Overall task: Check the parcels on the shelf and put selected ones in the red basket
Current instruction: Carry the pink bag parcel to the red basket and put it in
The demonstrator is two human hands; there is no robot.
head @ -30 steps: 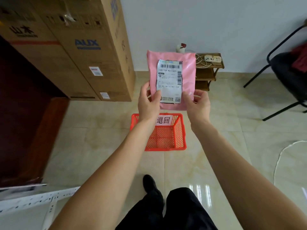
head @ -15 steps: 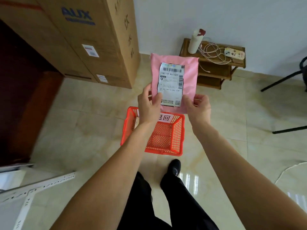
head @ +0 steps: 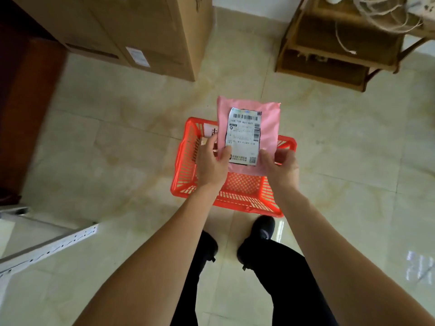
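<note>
Above the red basket [head: 235, 196] on the floor, my left hand [head: 210, 164] and right hand [head: 281, 168], arms outstretched, grip a pink parcel's [head: 268, 128] near corners.

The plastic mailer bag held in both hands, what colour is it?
Pink plastic mailer bag, white shipping label; head view.

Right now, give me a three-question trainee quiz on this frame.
1. True or false: the pink parcel already lies in the red basket.
2. Which holds the parcel: A) left hand only, B) right hand only, C) both?
3. What is stuck on the parcel's upper face?

Key: 1 false, it is held above the basket. 2 C. 3 A white barcode label.
</note>
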